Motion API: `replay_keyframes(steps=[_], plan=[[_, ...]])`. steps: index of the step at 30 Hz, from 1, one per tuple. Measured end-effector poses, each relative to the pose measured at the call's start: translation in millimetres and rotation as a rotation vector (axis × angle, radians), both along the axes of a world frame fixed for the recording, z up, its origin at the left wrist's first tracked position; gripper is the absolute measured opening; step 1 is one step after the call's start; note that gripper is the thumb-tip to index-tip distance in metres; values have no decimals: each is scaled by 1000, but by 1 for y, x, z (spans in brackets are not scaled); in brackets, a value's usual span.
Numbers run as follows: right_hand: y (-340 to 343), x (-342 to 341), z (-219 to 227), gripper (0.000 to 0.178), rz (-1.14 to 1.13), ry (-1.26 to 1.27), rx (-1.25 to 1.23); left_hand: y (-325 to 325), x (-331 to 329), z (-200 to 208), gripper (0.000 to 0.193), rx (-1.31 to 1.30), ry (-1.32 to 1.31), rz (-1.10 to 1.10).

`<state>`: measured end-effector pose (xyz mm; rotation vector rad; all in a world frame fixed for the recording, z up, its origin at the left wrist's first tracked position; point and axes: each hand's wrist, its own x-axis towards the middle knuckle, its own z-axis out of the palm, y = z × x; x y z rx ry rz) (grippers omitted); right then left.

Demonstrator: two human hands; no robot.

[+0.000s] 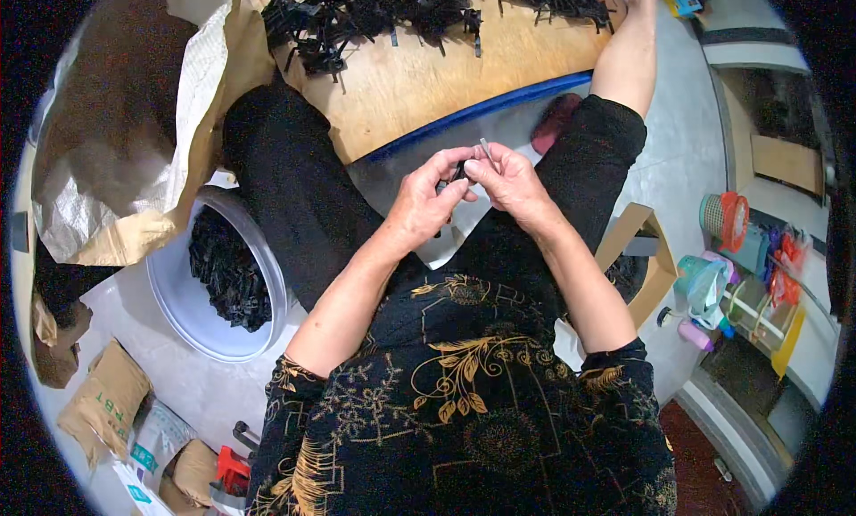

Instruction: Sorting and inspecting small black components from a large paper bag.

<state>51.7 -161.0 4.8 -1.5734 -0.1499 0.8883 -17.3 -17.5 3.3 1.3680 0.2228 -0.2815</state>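
Currently, my left hand [430, 198] is pinching a small black plastic-looking piece [460, 170] just left of my right hand [511, 188], which is pinching a slim grey metallic-looking rod [485, 147], its long axis pointing away from me.

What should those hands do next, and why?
Maybe gently work the thin grey stick in the right hand against the small black piece in the left hand, since both are held close together. I can't tell whether they touch.

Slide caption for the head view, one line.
Left hand pinches a small black part, right hand a thin grey rod, facing a wooden board heaped with black pieces.
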Motion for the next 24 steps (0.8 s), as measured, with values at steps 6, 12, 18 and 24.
replay_keyframes(steps=[6,12,18,24], plan=[[7,-12,12,27,-152,228,174,1,6,-6,32,-62,115,181],[16,-13,11,31,-140,314,70,-2,12,-6,31,17,105,213],[22,-10,5,30,-166,357,53,-5,12,-11,31,50,71,251],[26,-10,-3,30,-181,400,12,-5,12,-16,30,33,140,294]])
